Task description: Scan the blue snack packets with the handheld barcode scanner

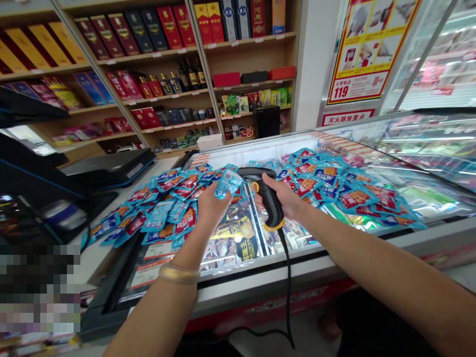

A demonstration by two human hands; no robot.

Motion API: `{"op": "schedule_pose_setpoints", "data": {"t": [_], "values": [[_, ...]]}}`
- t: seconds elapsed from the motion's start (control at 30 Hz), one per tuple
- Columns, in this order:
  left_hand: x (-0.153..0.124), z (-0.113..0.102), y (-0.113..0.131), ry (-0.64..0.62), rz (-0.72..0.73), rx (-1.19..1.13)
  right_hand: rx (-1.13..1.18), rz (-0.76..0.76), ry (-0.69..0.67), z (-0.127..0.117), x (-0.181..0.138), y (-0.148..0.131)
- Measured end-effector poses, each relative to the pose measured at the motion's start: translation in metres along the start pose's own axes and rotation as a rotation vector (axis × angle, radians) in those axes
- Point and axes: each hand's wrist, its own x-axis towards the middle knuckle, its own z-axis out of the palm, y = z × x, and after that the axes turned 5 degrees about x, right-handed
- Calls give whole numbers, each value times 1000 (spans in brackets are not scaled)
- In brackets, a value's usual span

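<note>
My right hand (281, 195) is wrapped round the handle of a black and yellow barcode scanner (273, 208), whose cable hangs down in front of the freezer. The scanner's head points left. In my left hand (211, 203) is a small blue snack packet (227, 182), its pale printed side up, close to the scanner head. A heap of blue and red snack packets (182, 191) lies on the left of the glass lid, under and beside my left hand. Another heap of the same packets (327, 178) spreads to the right, beyond my right hand.
The glass-topped chest freezer (238, 270) has bagged goods inside. To the left stand a flat scale-like device (126, 166) and dark checkout equipment (33, 173). Shelves (156, 54) of boxes and bottles line the back. A fire-safety poster (368, 49) hangs at right.
</note>
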Motion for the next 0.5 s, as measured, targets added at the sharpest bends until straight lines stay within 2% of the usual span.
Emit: {"op": "schedule_pose_setpoints", "data": {"t": [0.13, 0.27, 0.37, 0.5], "values": [[5, 3, 2, 43, 54, 18, 50, -24, 52, -2, -6, -9], [12, 15, 27, 24, 203, 37, 65, -123, 99, -17, -24, -30], [15, 38, 57, -83, 328, 22, 49, -214, 156, -38, -44, -49], [13, 81, 98, -207, 433, 17, 39, -290, 235, -68, -74, -70]]}}
